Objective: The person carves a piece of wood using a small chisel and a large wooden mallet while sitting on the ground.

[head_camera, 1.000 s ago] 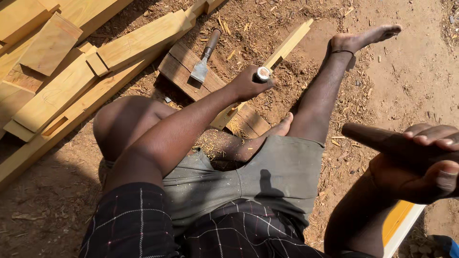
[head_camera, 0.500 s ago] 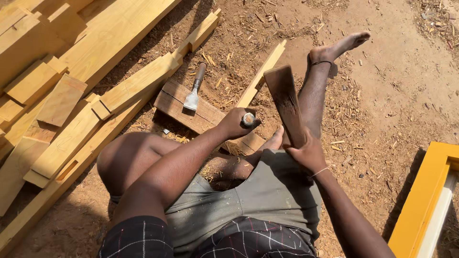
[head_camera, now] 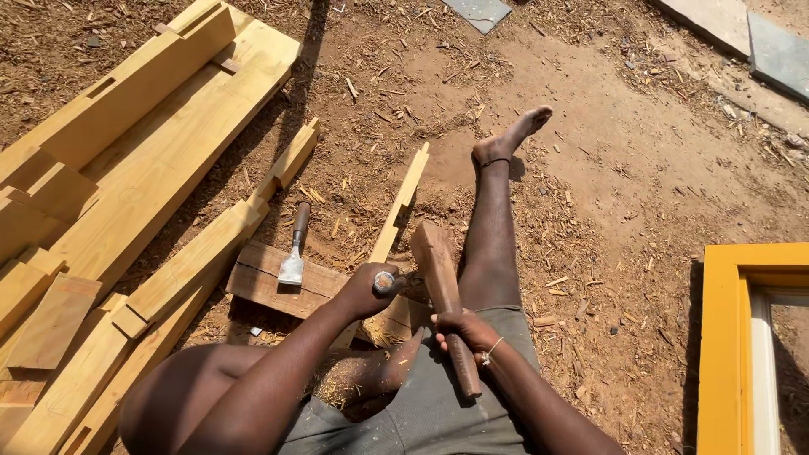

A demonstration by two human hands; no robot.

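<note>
Left hand [head_camera: 364, 291] fingers clamp a chisel [head_camera: 384, 281] upright on the plank [head_camera: 278, 286], right hand [head_camera: 462, 330] fingers grip the mallet [head_camera: 442, 286] just beside, poised for striking.

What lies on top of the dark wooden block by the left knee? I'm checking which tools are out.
A wide-bladed chisel lies flat on the dark block. The block's near end is hidden behind the left hand.

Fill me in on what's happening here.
A person sits on the dirt among wood chips. The left hand grips a chisel handle set against a narrow wooden strip. The right hand holds a wooden mallet with its head beside the handle's top. A second chisel lies on a dark board; pale planks lie alongside.
</note>
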